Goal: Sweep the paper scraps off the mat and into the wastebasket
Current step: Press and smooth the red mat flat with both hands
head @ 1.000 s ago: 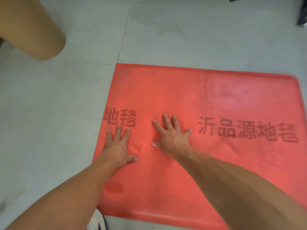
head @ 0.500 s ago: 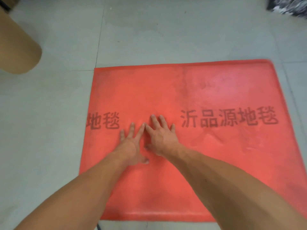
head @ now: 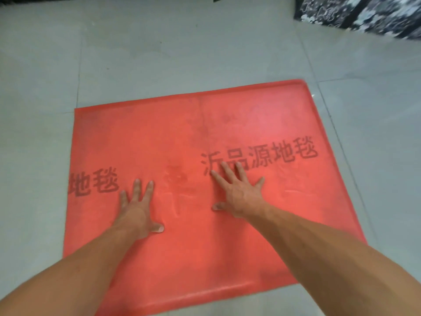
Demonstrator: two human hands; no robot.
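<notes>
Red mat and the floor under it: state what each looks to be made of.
Red mat: probably soft rubber or foam, matte; it dents and wrinkles around the left hand and right hand, and has a moulded raised rim. Floor: likely glazed ceramic tile, pale grey, with grout lines and a faint sheen.

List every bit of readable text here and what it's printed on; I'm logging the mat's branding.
"沂品源地毯": dark print on the red mat, right part; the right hand covers the bottom of its first characters.
"地毯": same mat, left edge, cut off there.
No other text is visible.
</notes>
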